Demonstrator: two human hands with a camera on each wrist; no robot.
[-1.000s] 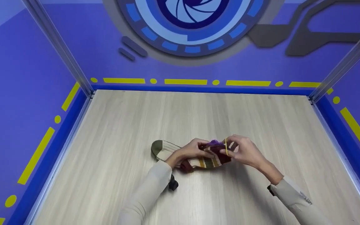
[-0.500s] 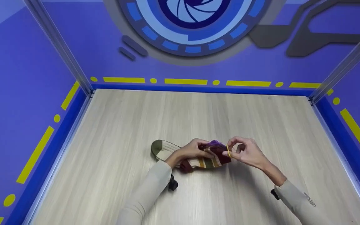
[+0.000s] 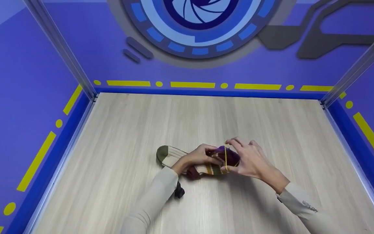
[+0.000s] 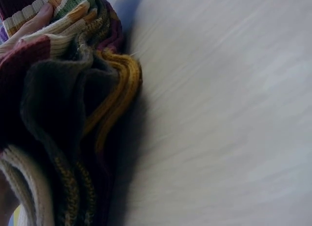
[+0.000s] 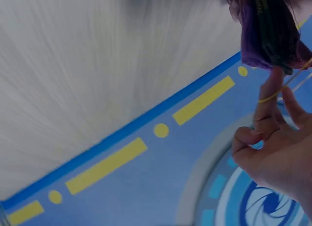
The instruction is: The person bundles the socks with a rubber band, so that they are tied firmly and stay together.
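Several striped socks (image 3: 218,170) lie bunched together on the table, with cream, mustard, green and maroon bands and a purple edge at the cuff end. A cream sock foot with an olive toe (image 3: 163,154) sticks out at the left. My left hand (image 3: 200,155) grips the bundle from above, thumb across the stripes. Folded knit layers (image 4: 97,89) fill the left of the left wrist view. Around spread fingers and thumb, my right hand (image 3: 255,162) holds a thin yellow rubber band (image 3: 226,159) stretched at the cuff end. A fingertip touches the cuffs (image 5: 273,35) in the right wrist view.
The pale wood tabletop (image 3: 135,123) is bounded by blue panels (image 3: 200,74) with yellow dashes at the back and both sides. Metal posts (image 3: 84,79) stand at the back corners. A black wrist device (image 3: 179,190) hangs under the left sleeve.
My right hand first drew slightly right, then moved left over the cuff end, its fingers spreading the rubber band taller. The left hand and the socks have hardly moved.
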